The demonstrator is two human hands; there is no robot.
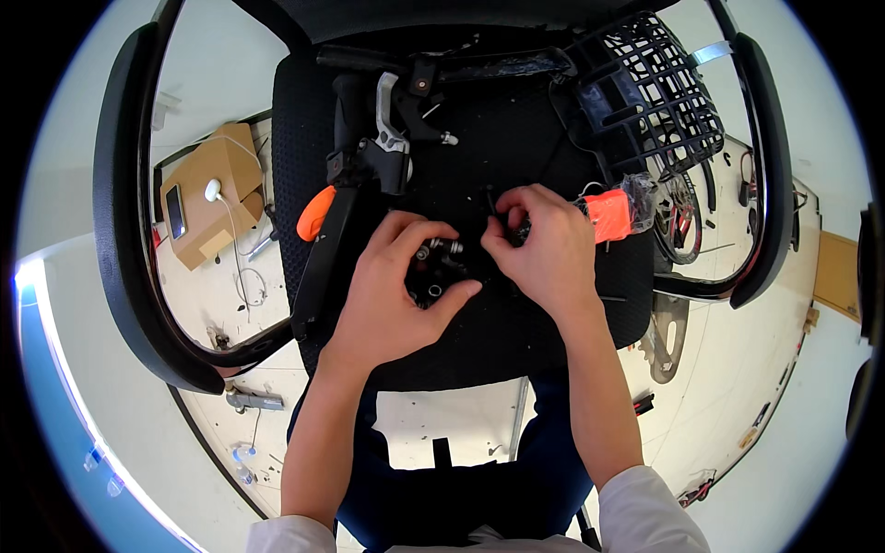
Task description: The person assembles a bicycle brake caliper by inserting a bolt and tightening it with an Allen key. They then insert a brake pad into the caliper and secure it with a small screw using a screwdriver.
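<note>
On the black seat of a chair (442, 359), my left hand (387, 290) curves around a cluster of small black and silver metal parts (438, 267). Its thumb and index finger stand apart, with the parts between them. To its right, my right hand (544, 244) is closed in a pinch over something small and dark, mostly hidden by the fingers. A thin dark piece (490, 198) shows by its fingertips. Beyond my left hand lies a silver brake lever (387, 111) with a black handlebar grip (348, 115). An orange rounded piece (316, 214) sits at the seat's left.
A black plastic basket (645, 92) fills the seat's far right. Near my right hand lies an orange packet (610, 215) in clear wrap. Armrests (138, 212) rise on both sides. A cardboard box (217, 194) with a phone and white cable is on the floor at left.
</note>
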